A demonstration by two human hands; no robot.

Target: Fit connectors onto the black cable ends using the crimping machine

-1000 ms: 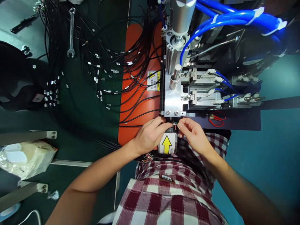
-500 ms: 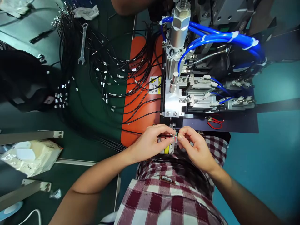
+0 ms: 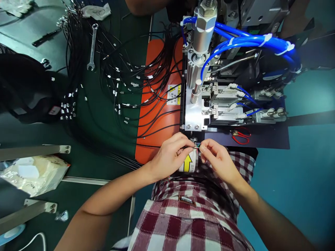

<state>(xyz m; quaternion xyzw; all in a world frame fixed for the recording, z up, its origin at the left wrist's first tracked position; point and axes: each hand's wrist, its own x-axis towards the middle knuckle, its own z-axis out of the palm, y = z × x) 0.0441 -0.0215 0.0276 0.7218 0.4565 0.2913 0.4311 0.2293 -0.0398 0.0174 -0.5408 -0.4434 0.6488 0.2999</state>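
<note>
Your left hand (image 3: pixel 170 155), just below the middle of the frame, has thumb and forefinger closed tight on a thin cable (image 3: pixel 190 148), the other fingers curled loosely under it. Your right hand (image 3: pixel 218 159) meets it from the right, thumb and forefinger pinched almost shut on the coloured wire ends (image 3: pixel 197 146) that stick out of that cable. The two sets of fingertips sit just beside each other, with only the short stripped stretch between them. The cable end lies right under the machine's metal plate (image 3: pixel 195 115) and above the yellow arrow label (image 3: pixel 188 162), at the right edge of the orange mat (image 3: pixel 154 115). More black cables (image 3: pixel 117 80) fan out over the mat towards the upper left, near a wrench (image 3: pixel 92 47). At the lower left a clear plastic bag (image 3: pixel 34 172) holds something pale and white; what it is cannot be made out. Compared with half a second ago, both of your hands have risen slightly towards the plate, and the yellow arrow, then mostly covered by your left fingers, now shows between your hands.
</note>
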